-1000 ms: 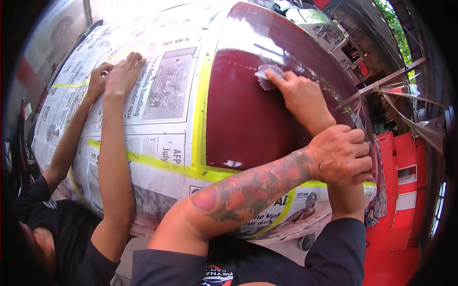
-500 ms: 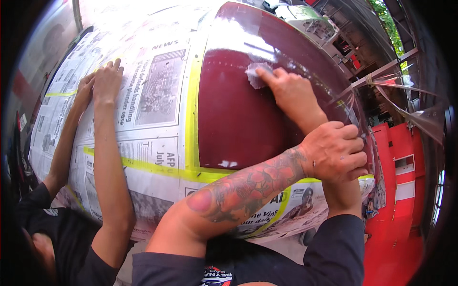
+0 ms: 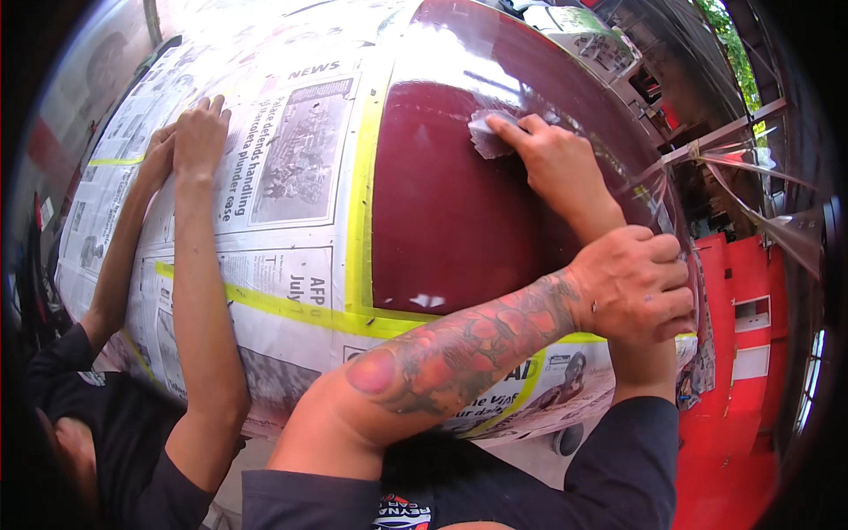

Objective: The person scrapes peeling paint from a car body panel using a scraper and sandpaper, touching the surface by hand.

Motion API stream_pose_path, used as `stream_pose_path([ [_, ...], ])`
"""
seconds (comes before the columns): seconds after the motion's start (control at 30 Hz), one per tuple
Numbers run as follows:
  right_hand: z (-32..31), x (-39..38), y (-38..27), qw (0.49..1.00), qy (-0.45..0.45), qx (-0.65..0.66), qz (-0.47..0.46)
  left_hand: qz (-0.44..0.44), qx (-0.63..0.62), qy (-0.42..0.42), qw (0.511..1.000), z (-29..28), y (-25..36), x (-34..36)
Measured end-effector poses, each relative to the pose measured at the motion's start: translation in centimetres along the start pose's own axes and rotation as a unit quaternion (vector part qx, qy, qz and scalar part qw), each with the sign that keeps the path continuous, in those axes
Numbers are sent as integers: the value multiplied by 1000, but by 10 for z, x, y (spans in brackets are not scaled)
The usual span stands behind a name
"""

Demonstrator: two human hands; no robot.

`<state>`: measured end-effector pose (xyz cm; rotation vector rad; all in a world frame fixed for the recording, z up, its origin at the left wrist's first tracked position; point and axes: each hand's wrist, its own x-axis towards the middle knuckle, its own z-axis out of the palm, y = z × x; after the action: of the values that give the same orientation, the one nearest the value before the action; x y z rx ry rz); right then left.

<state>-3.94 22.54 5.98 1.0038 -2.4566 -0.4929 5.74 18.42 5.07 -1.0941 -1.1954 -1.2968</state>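
Observation:
My right hand [image 3: 565, 163] reaches over a glossy maroon car panel [image 3: 442, 212], its fingers closed on a crumpled, thin whitish wipe [image 3: 492, 134]. The wipe lies against the paint; whether it is cloth or plastic film I cannot make out. Crossing from the left, my tattooed left arm brings my left hand [image 3: 632, 283] onto my right forearm [image 3: 640, 367], with its fingers wrapped round it. Yellow masking tape [image 3: 358, 212] borders the maroon area on its left and near sides. Newspaper [image 3: 300, 168] covers the body beyond the tape.
At the left, a co-worker in a dark shirt presses both hands [image 3: 196, 141] on the newspaper. Another vehicle [image 3: 587, 40] stands beyond the panel. Clear plastic sheeting [image 3: 786, 221] hangs from a frame at the right, above a red cabinet-like structure [image 3: 742, 300].
My right hand and the wipe have slid slightly to the right across the maroon paint, my left hand moving along with the forearm. The co-worker's hands stay nearly in place.

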Motion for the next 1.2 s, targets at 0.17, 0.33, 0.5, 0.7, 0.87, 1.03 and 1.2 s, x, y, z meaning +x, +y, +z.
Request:
stream_pose_path([
  [0.17, 0, -15, 3, 999, 12, -14, -50, 0, 3, 1, 1000, -1, 1, -2],
  [0.33, 2, -6, 11, 999, -38, 11, 3, -1, -5, -24, 1000, -1, 2, -1],
  [0.5, -8, -13, -5, 999, -3, -18, -49, 5, 1, -18, 1000, -2, 2, -2],
  [0.7, -6, -3, 3, 999, -30, 1, -35, -2, -3, -30, 1000, -6, 1, -4],
  [0.87, 11, 11, 10, 999, -32, -35, 2, 5, -11, -25, 1000, 2, 3, -2],
  [1.03, 12, 10, 8, 999, -37, 1, -9, -5, -3, -3, 1000, 4, 1, -6],
  [1.2, -3, 2, -7, 1000, -20, -22, -3, 2, 3, -3, 1000, 0, 0, -2],
])
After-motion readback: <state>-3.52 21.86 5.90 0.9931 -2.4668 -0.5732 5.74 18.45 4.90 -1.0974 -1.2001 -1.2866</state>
